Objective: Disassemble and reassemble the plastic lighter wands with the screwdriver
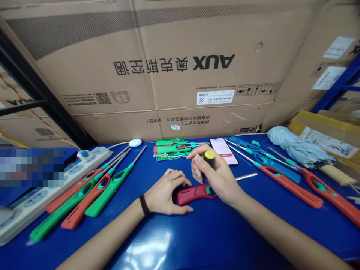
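On the blue table in front of me lies a red gas lighter with a green trigger and a metal tube reaching right. My left hand rests at its handle end, fingers and thumb apart on either side; firm contact does not show. A screwdriver with a black and yellow handle is gripped in my right hand, above the lighter's trigger part. The screwdriver's tip and part of the lighter are hidden behind that hand.
Red and green lighters lie at left beside a white power strip. More lighters are at right, near a blue-wrapped bundle. Behind are green lighter parts, a phone and a large cardboard box.
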Demonstrator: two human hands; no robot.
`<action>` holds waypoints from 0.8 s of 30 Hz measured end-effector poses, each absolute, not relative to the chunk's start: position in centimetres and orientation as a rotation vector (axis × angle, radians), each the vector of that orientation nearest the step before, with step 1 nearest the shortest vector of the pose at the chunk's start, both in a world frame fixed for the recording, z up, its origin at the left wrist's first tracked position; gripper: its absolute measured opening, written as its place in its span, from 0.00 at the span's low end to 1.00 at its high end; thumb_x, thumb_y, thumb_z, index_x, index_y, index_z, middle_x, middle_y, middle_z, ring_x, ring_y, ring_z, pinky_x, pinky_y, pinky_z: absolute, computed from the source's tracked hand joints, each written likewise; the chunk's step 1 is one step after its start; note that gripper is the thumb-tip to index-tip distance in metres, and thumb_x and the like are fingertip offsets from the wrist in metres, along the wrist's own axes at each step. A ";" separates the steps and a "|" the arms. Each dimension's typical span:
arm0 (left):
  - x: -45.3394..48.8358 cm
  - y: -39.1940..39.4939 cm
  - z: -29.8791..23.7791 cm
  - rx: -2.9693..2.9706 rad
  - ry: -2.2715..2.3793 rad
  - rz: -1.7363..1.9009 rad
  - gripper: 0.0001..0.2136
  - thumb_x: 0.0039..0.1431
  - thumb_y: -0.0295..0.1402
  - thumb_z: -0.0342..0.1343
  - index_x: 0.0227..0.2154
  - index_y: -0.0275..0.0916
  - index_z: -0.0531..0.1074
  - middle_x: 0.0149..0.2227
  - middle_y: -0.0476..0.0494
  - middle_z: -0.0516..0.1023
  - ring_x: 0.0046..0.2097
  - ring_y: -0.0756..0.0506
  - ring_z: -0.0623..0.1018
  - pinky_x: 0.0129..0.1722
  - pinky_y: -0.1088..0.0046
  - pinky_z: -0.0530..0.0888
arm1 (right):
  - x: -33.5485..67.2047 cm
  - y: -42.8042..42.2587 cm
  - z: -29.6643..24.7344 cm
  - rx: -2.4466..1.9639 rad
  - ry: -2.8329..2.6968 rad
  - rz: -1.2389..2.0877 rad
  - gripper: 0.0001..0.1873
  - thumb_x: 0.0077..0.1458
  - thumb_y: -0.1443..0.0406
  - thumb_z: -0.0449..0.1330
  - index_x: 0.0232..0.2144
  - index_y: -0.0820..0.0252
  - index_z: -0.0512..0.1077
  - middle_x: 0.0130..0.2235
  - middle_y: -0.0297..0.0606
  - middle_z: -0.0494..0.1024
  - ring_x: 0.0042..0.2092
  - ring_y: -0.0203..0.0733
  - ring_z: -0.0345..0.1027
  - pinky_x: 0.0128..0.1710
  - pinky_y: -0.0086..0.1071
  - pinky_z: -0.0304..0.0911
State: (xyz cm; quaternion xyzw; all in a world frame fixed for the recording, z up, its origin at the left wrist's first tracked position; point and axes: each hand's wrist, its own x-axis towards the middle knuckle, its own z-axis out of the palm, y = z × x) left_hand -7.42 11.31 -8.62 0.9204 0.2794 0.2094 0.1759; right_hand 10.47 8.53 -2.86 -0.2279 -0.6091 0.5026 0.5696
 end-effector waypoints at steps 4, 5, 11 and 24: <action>-8.2 11.8 -8.4 2.647 0.830 0.566 0.20 0.41 0.48 0.64 0.29 0.39 0.66 0.32 0.48 0.73 0.37 0.44 0.72 0.44 0.65 0.64 | 8.6 9.8 -3.4 -0.477 -1.356 1.280 0.10 0.59 0.56 0.55 0.33 0.55 0.66 0.22 0.25 0.61 0.22 0.30 0.54 0.21 0.27 0.53; -8.3 11.9 -8.4 2.648 0.834 0.575 0.19 0.41 0.47 0.63 0.28 0.39 0.66 0.32 0.48 0.73 0.37 0.44 0.72 0.44 0.66 0.64 | 8.3 10.0 -3.3 -0.471 -1.349 1.305 0.10 0.59 0.56 0.55 0.33 0.55 0.66 0.22 0.25 0.61 0.22 0.30 0.54 0.21 0.27 0.53; -8.0 11.8 -9.1 2.620 0.812 0.641 0.18 0.41 0.45 0.64 0.30 0.38 0.68 0.36 0.44 0.74 0.39 0.42 0.73 0.46 0.63 0.65 | 7.1 9.7 -2.7 -0.490 -1.471 1.245 0.10 0.59 0.56 0.55 0.32 0.55 0.67 0.23 0.26 0.63 0.23 0.31 0.56 0.23 0.28 0.55; -9.1 12.6 -7.1 2.514 0.908 0.819 0.20 0.40 0.50 0.65 0.30 0.40 0.73 0.29 0.51 0.75 0.32 0.47 0.74 0.40 0.70 0.68 | 10.5 9.9 -1.5 -0.599 -1.598 0.802 0.08 0.61 0.58 0.54 0.33 0.55 0.67 0.22 0.26 0.61 0.23 0.32 0.56 0.22 0.28 0.54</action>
